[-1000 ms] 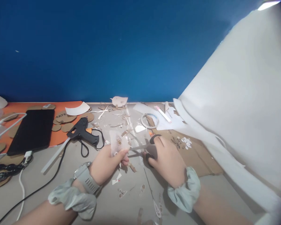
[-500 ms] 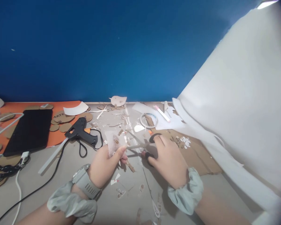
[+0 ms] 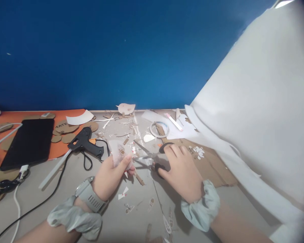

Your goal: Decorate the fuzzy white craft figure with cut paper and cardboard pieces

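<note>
Pinched between the thumb and fingers of my left hand (image 3: 114, 173) is a piece of translucent paper (image 3: 118, 152) with a small brown shape on it. My right hand (image 3: 181, 170) has its fingers in the black handles of a pair of scissors (image 3: 147, 156). The blades are spread and point left, close to the paper and my left fingertips. I cannot tell whether they touch the paper. Small cut-out pieces (image 3: 151, 204) and paper scraps (image 3: 123, 193) lie on the table below my hands. A cardboard strip (image 3: 140, 179) lies by my left fingertips.
To the left are a black glue gun (image 3: 84, 143) with its cord, a black tablet (image 3: 27, 143) and cardboard discs (image 3: 67, 127). Behind my hands are a paper bird (image 3: 126, 108), a tape roll (image 3: 152, 132) and a marker (image 3: 174, 122). A cardboard sheet (image 3: 215, 168) lies right.
The scissor blades have spread wider. The whole view has shifted slightly, so most things appear a little further left. My left hand still holds the paper.
</note>
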`<move>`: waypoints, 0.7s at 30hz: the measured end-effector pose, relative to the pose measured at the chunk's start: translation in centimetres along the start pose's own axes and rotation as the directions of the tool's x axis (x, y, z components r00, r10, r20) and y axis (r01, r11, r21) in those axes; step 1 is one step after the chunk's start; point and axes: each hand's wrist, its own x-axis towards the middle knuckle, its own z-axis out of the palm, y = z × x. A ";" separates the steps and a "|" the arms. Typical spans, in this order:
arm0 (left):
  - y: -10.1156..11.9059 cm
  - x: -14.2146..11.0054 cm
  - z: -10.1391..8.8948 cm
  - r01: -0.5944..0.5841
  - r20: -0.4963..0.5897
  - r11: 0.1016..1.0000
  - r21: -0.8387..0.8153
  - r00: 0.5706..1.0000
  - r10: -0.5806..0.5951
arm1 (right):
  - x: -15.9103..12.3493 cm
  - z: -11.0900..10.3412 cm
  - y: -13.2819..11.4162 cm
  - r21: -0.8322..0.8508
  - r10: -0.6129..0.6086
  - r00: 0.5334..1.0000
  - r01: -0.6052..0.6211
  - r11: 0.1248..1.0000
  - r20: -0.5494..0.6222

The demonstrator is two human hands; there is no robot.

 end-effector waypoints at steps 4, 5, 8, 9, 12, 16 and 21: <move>-0.1 0.1 -0.1 0.000 -0.012 1.000 -0.030 1.000 -0.001 | 0.0 0.0 0.0 -0.001 -0.015 1.000 0.015 1.000 -0.021; -0.1 0.1 -0.1 0.005 -0.020 0.999 -0.041 1.000 -0.006 | 0.0 0.0 0.0 -0.001 -0.022 0.999 0.022 1.000 -0.024; -0.2 0.2 -0.1 0.011 -0.035 0.998 -0.061 0.999 -0.013 | 0.0 -0.1 0.0 0.004 -0.035 0.999 0.035 0.999 -0.032; -0.3 0.2 -0.1 0.012 -0.036 0.998 -0.067 0.999 -0.014 | 0.0 -0.1 0.0 0.006 -0.036 0.999 0.036 0.999 -0.035; -0.6 0.2 -0.2 0.022 -0.017 0.996 -0.086 1.000 -0.024 | 0.0 -0.1 0.1 0.016 -0.035 0.998 0.036 0.999 -0.043; -1.0 0.3 -0.2 0.030 -0.009 0.991 -0.133 0.999 -0.031 | -0.1 0.0 0.2 0.030 -0.038 0.998 0.039 0.999 -0.039; -0.7 0.3 -0.3 0.041 0.034 0.980 -0.196 0.999 -0.035 | -0.1 0.2 0.4 0.064 -0.052 0.998 0.054 0.996 -0.036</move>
